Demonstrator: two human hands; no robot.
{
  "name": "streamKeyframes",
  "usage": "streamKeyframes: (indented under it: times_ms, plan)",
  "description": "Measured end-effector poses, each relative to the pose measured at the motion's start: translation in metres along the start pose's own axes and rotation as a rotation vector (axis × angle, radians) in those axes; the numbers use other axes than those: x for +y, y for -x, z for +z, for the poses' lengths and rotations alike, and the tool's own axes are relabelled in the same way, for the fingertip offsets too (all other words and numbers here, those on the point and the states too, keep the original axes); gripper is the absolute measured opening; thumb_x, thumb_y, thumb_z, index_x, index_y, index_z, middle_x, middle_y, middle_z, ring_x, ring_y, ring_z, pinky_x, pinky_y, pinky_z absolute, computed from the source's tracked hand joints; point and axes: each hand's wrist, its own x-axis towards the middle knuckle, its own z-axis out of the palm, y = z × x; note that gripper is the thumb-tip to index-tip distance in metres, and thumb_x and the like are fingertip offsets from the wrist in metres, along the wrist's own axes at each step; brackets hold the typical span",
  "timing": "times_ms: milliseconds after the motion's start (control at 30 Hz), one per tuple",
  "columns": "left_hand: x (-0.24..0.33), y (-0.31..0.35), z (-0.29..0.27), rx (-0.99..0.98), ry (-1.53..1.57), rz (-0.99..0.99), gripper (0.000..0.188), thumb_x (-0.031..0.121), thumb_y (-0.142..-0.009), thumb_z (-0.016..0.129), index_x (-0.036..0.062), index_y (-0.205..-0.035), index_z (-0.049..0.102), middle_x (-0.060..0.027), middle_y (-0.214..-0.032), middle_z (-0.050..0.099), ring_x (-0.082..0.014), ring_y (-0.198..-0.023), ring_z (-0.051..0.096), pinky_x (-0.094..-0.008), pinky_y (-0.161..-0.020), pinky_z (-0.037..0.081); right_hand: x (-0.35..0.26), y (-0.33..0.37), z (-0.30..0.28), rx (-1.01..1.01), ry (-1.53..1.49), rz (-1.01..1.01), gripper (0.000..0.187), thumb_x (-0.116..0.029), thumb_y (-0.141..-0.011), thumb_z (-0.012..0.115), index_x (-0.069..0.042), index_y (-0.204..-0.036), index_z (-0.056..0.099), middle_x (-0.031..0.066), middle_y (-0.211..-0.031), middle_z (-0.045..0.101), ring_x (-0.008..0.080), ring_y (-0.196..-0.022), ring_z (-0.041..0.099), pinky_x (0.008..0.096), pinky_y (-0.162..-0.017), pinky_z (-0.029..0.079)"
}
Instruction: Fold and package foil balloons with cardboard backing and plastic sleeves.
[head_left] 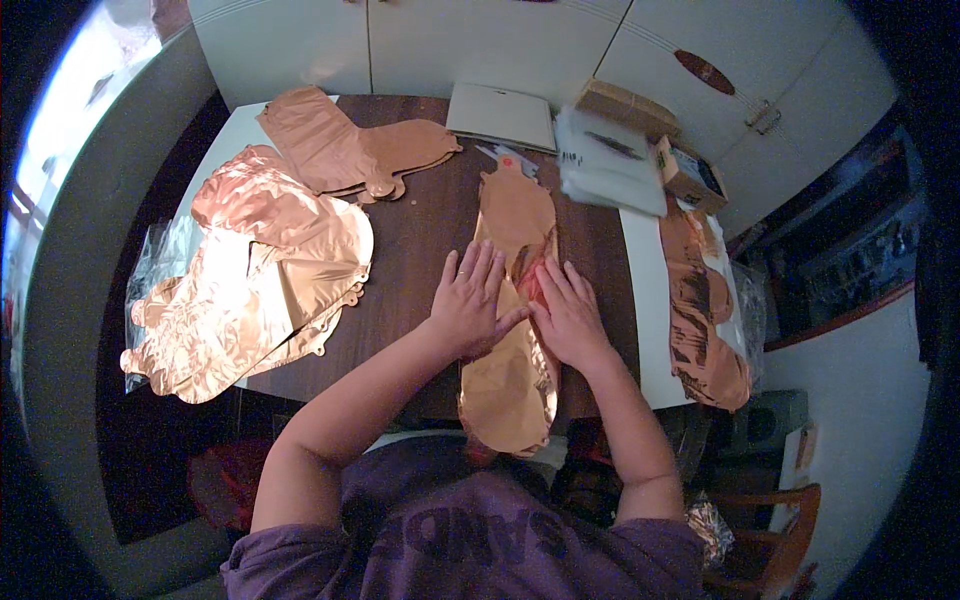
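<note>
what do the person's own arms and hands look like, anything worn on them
The short sleeves of a dark purple shirt with darker lettering cover the upper arms, leaving the forearms and wrists bare. The left hand and right hand are ungloved; a small glint on a left finger may be a thin ring.

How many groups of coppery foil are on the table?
4: shiny pile at left; duller pile at upper left; long foil under left hand and right hand; streaked foil at right. Layers may be hidden.
</note>
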Motion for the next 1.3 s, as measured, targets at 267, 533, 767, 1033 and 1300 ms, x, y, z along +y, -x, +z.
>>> streamKeyframes:
  times_ms: [267, 533, 767, 1033, 1300]
  plan:
    - [-0.002, -0.001, -0.001, 0.025, 0.024, 0.005, 0.082, 0.06, -0.086, 0.036, -0.0033, -0.137, 0.027, -0.0252, -0.144, 0.023, -0.0379, -0.135, 0.019, -0.0512, -0.109, 0.014, 0.02, -0.078, -0.011, 0.143, -0.419, 0.308, 0.07, -0.038, -0.078, 0.067, 0.002, -0.129, 0.04, 0.0254, -0.127, 0.046, 0.0356, -0.118, 0.046, 0.0407, -0.099, 0.038]
    - [-0.002, -0.002, -0.005, 0.078, 0.148, -0.02, 0.079, 0.059, -0.085, 0.041, 0.0005, -0.137, 0.03, -0.0266, -0.142, 0.023, -0.0393, -0.132, 0.023, -0.051, -0.108, 0.016, -0.025, -0.182, -0.003, -0.118, -0.175, 0.727, 0.116, -0.062, -0.059, 0.071, -0.008, -0.143, 0.012, 0.0265, -0.143, 0.021, 0.0404, -0.132, 0.026, 0.0487, -0.106, 0.027]
    - [-0.003, 0.001, -0.003, 0.063, 0.111, -0.011, 0.081, 0.062, -0.086, 0.036, 0.0022, -0.14, 0.028, -0.0281, -0.144, 0.02, -0.0398, -0.135, 0.019, -0.0519, -0.108, 0.013, -0.046, -0.188, -0.007, -0.217, -0.079, 0.799, 0.117, -0.057, -0.057, 0.074, -0.012, -0.144, 0.01, 0.0279, -0.145, 0.015, 0.045, -0.132, 0.021, 0.059, -0.104, 0.023]
    - [-0.004, 0.002, -0.002, 0.109, 0.14, -0.027, 0.08, 0.062, -0.085, 0.036, 0.0024, -0.138, 0.032, -0.0279, -0.142, 0.024, -0.0407, -0.133, 0.022, -0.0522, -0.108, 0.015, -0.051, -0.193, -0.016, -0.263, -0.156, 0.793, 0.089, -0.049, -0.073, 0.066, -0.015, -0.142, 0.021, 0.0148, -0.148, 0.016, 0.0468, -0.133, 0.017, 0.064, -0.103, 0.02]
    - [-0.001, 0.0, 0.0, 0.12, 0.109, -0.002, 0.08, 0.061, -0.085, 0.037, 0.001, -0.137, 0.033, -0.0272, -0.141, 0.027, -0.0399, -0.133, 0.024, -0.0526, -0.107, 0.017, -0.012, -0.192, 0.014, -0.102, -0.177, 0.873, 0.096, -0.06, -0.069, 0.064, -0.007, -0.139, 0.025, 0.0254, -0.14, 0.03, 0.0414, -0.13, 0.029, 0.0541, -0.104, 0.028]
